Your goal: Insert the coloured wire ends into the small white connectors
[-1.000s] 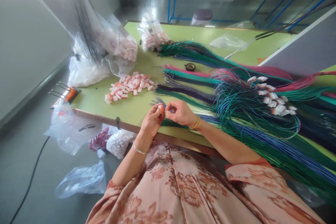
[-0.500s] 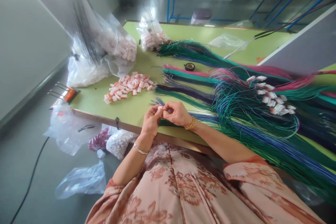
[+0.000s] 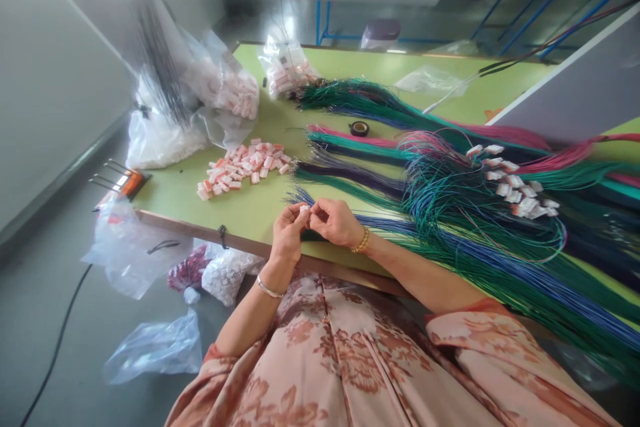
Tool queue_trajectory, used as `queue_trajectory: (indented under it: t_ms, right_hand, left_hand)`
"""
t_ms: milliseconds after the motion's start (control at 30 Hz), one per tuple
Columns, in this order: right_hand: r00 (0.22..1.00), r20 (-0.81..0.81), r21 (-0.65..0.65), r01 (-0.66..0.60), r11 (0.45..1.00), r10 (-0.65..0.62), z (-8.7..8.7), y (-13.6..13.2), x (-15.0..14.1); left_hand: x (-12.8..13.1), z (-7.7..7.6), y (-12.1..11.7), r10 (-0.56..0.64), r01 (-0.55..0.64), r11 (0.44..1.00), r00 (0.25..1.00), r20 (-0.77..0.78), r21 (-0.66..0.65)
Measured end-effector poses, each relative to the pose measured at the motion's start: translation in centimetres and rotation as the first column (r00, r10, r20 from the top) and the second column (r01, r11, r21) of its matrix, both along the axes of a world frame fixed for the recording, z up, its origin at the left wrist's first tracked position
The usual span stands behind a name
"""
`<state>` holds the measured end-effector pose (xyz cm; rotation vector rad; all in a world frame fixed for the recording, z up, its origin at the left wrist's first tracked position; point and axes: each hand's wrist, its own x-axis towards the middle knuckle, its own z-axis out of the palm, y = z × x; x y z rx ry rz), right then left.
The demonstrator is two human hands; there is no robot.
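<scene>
Between the thumb and fingers of my left hand (image 3: 287,230) is a small white connector housing (image 3: 304,209). My right hand (image 3: 339,222) is pinched closed right beside it, its fingertips at the housing's right side; whatever they grip is too small to make out, perhaps hidden by the fingers. Both hands are over the front edge of the green table (image 3: 170,203). Just beyond them lie the tips of a bundle of blue wires (image 3: 300,195). A loose pile of white and orange connector housings (image 3: 245,167) lies to the left.
Bundles of green, pink and dark wires (image 3: 360,177) stretch to the right. Wired white connectors (image 3: 520,190) rest on them. A black tape roll (image 3: 359,128) lies behind. Plastic bags of housings (image 3: 287,67) stand at the back left; an orange-based pronged holder (image 3: 127,183) sits at the left corner.
The hands stay together at almost the same spot, with only slight finger movement. The whole view has shifted a little.
</scene>
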<state>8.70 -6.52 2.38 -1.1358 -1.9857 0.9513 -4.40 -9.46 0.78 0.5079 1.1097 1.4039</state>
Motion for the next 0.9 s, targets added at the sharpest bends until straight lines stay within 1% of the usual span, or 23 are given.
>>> queue_trajectory:
  t_ms: [67,100,167,200,233,267,300,367,433,467,600,767,900]
  right_hand:
    - [0.999,0.034,0.029,0.001,1.0,-0.002,0.4,-0.1,0.0]
    - [0.999,0.044,0.033,-0.024,0.999,0.022,0.6,0.1,0.1]
    - [0.995,0.048,0.022,-0.085,0.996,0.084,1.1,1.1,0.8]
    - [0.995,0.052,0.017,-0.091,0.996,0.09,1.3,1.9,1.4]
    - [0.995,0.073,0.019,-0.07,0.997,0.069,1.4,2.9,2.0]
    - [0.993,0.117,0.034,-0.011,0.999,0.007,1.4,3.9,2.6]
    - [0.978,0.193,0.059,0.071,0.996,-0.081,1.4,5.0,3.2]
    - [0.892,0.401,0.11,0.182,0.977,-0.211,1.0,7.1,4.1]
    - [0.799,0.552,0.126,0.202,0.971,-0.238,0.4,8.5,4.4]
    - [0.772,0.592,0.122,0.195,0.973,-0.229,0.1,8.9,4.5]
    - [0.754,0.633,0.094,0.154,0.984,-0.178,-0.5,9.4,3.9]
    - [0.734,0.66,0.113,0.112,0.987,-0.158,-0.7,9.6,3.6]
    - [0.679,0.722,0.133,0.055,0.99,-0.134,-0.7,9.7,3.4]
  left_hand:
    - [0.1,-0.1,0.0,0.008,-0.008,1.0,1.0,-0.016,-0.005]
    - [0.0,-0.1,0.0,0.007,-0.007,1.0,1.0,-0.019,-0.001]
    - [-0.2,0.1,0.1,-0.003,0.003,1.0,1.0,-0.017,0.016]
    - [-0.3,0.2,0.2,-0.01,0.01,1.0,1.0,-0.014,0.025]
    - [-0.5,0.2,0.3,-0.017,0.017,0.999,1.0,-0.011,0.029]
    - [-0.7,0.3,0.4,-0.022,0.022,0.999,1.0,-0.008,0.03]
    - [-0.8,0.3,0.4,-0.026,0.026,0.999,1.0,-0.004,0.025]
    - [-1.0,0.3,0.5,-0.032,0.032,0.999,0.999,0.001,0.013]
    - [-1.1,0.3,0.5,-0.041,0.041,0.999,0.999,0.004,0.007]
    - [-1.1,0.3,0.4,-0.048,0.048,0.999,0.999,0.006,0.006]
    - [-1.0,0.3,0.3,-0.072,0.072,0.997,0.997,0.023,0.011]
    - [-1.1,0.2,0.3,-0.084,0.084,0.996,0.996,0.031,0.007]
    - [-1.2,0.1,0.3,-0.096,0.096,0.995,0.995,0.035,0.01]
